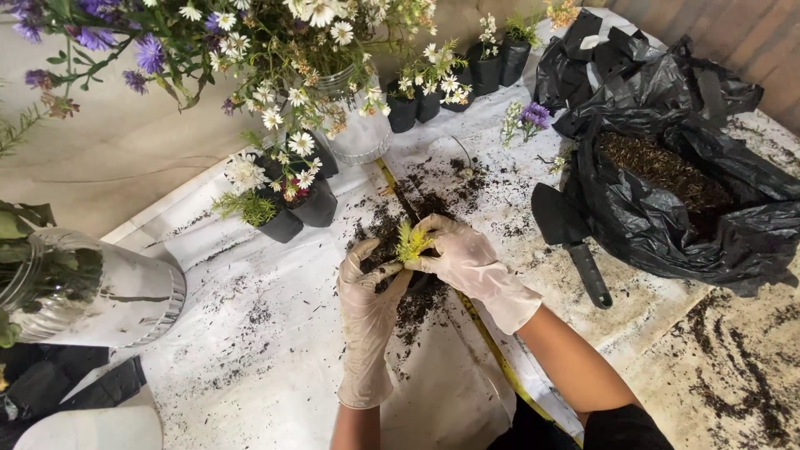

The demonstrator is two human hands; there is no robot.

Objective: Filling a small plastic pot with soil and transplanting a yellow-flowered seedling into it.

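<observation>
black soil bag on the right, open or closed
Open. The black bag has its mouth spread wide, so the dark soil inside shows from above. A black trowel lies beside it on the table.

Sprig [411, 242] between both hands, trowel [571, 242] right of them – soil bag [667, 208] further right, potted flowers [287, 208] behind-left

Soft, even daylight, faint shadows only, mild glare on the white plastic table cover [250, 350], crumpled black plastic soil bag [667, 192] swallowing detail, wide-angle bending at edges, slight overall softness
</observation>
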